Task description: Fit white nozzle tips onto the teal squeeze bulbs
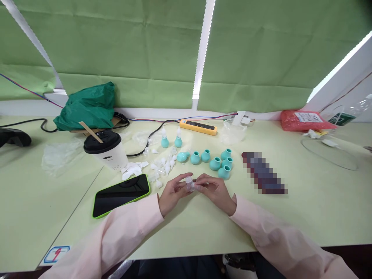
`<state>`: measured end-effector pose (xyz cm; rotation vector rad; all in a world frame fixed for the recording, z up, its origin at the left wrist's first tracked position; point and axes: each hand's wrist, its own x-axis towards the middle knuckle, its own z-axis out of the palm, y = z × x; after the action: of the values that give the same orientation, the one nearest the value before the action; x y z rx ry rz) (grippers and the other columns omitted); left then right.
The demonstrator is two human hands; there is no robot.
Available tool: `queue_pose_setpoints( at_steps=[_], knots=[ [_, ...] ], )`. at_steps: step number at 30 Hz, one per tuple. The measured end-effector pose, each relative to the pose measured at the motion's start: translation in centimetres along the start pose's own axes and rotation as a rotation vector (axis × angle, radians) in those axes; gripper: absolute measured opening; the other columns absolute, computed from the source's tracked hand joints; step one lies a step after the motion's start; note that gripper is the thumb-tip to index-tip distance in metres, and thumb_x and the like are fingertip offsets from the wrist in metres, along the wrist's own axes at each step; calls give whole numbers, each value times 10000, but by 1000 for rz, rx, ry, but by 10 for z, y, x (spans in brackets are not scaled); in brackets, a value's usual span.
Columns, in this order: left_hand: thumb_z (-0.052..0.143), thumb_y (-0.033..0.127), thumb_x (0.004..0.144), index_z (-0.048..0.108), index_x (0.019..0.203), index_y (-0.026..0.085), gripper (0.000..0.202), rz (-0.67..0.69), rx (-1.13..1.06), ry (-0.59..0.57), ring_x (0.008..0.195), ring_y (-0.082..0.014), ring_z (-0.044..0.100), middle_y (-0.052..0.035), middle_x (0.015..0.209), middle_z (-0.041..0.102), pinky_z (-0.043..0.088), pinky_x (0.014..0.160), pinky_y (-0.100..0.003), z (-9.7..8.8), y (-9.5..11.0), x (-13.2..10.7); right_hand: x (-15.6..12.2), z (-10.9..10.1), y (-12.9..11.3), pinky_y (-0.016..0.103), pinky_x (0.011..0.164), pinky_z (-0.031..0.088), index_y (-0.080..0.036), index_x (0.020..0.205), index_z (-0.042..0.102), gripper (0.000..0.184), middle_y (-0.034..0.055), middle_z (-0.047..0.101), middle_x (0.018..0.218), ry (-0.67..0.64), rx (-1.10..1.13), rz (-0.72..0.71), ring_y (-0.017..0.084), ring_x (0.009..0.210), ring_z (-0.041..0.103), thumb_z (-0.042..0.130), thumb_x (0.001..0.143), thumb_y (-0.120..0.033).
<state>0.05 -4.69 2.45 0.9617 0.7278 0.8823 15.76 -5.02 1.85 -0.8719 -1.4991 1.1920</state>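
Observation:
My left hand [174, 190] grips a small clear plastic cap [189, 183] between thumb and fingers, just above the table. My right hand [214, 190] is closed in a pinch at the cap's right side, on a small white piece mostly hidden by the fingertips. Beyond my hands stand several open-necked teal rubber bulbs [215, 164], and one teal bulb [183, 156] lies on its side. Farther back, two teal bulbs with white nozzles [178, 138] stand upright. Loose white nozzles and clear caps [162, 164] are scattered left of the bulbs.
To the left are a phone with a green case [122, 195], a lidded paper cup [109, 155] and crumpled tissue [134, 169]. A yellow power strip [197, 127], a clear plastic cup [232, 133] and a green bag [90, 106] sit behind. A pixelated dark object [264, 174] lies right.

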Motion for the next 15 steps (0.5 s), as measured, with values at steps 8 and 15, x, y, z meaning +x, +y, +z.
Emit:
queue_pose_setpoints(
  at_steps=[8, 15],
  knots=[
    [620, 224, 639, 482, 959, 145, 358, -24, -12, -37, 793, -181, 571, -64, 823, 612, 407, 805, -396, 5, 0, -2, 0, 3, 1, 255, 578, 385, -173, 683, 546, 186, 4, 520, 681, 50, -24, 87, 109, 619, 445, 673, 558, -226],
    [537, 285, 709, 421, 1042, 141, 382, -54, -15, -60, 682, -175, 587, -60, 721, 592, 443, 725, -404, -1, 4, -2, 3, -14, -14, 260, 536, 388, -185, 726, 523, 164, 14, 510, 666, 90, -532, -284, 126, 601, 450, 624, 620, -259]
  ],
)
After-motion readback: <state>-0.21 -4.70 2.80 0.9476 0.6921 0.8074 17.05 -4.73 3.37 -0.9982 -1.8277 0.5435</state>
